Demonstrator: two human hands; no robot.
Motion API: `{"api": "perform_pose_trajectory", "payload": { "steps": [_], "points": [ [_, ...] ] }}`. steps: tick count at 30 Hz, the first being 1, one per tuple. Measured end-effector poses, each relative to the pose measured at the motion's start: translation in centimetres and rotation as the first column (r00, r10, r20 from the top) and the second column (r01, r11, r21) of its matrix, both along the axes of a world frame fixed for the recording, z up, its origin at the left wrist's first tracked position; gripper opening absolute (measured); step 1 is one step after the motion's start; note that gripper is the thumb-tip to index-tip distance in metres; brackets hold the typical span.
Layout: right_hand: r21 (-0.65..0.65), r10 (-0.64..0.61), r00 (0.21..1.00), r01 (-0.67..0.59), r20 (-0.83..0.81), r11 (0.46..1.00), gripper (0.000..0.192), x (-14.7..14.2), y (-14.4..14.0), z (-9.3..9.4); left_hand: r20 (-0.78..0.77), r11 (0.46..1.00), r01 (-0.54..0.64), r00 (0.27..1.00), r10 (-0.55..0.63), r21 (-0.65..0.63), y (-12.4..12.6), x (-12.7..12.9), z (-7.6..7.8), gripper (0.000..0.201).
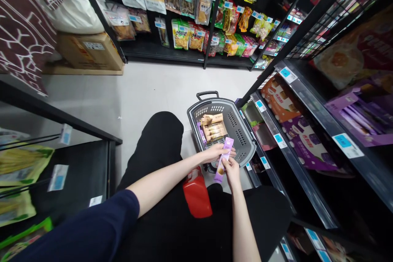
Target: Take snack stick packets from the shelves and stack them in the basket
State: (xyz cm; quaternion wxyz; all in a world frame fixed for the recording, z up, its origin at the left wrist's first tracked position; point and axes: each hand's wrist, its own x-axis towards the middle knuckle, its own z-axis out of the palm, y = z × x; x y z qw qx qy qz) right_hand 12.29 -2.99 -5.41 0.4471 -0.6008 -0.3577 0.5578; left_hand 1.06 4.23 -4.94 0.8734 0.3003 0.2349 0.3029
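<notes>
Narrow shop aisle, pale floor (147, 90), black shelving on three sides. Far shelves (184, 55) hung with snack packets in yellow, green, red. Right-hand shelves (307, 147) carry flat boxes, orange and purple, with blue price tags along the edges. A cardboard box (90, 51) sits on a low pallet at upper left beside a large white sack. Person crouches or sits low, black trousers, dark blue sleeve on the left arm. Grey plastic shopping basket (242, 139) stands on the floor just ahead of the knees, handle folded back; inside lie tan snack packs (214, 127) and a purple strip along the left wall. A red object (196, 194) lies at the lap, exact kind unclear. Both hands meet just over the near rim of the basket, sharing a slim purple packet (223, 159): left hand (215, 152) curled around its upper part, right hand (231, 170) pinching its lower end from below. Packet stands tilted, nearly upright.
</notes>
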Motion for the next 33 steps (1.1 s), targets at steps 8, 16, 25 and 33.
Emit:
{"api": "perform_pose_trajectory", "payload": {
  "steps": [8,16,25,33],
  "points": [
    [-0.099,0.022,0.994,-0.033,-0.105,0.995,0.044,-1.6,-0.2,1.2,-0.094,0.975,-0.223,0.971,0.221,-0.009,0.9,-0.7,1.5,0.03],
    [-0.13,0.098,0.987,-0.115,-0.129,0.985,0.047,-1.4,-0.4,1.3,-0.08,0.946,-0.324,0.944,0.322,-0.013,2.2,-1.7,1.4,0.028],
    [-0.087,0.055,0.992,-0.065,-0.118,0.994,0.043,-1.1,-0.6,1.1,-0.053,0.902,-0.426,0.904,0.423,-0.065,3.5,-2.4,1.5,0.018],
    [0.211,-0.348,0.922,0.311,0.171,0.927,0.04,4.7,0.5,3.7,-0.094,0.952,-0.278,0.959,0.268,-0.125,4.2,-3.7,0.4,0.019]
  ]
}}
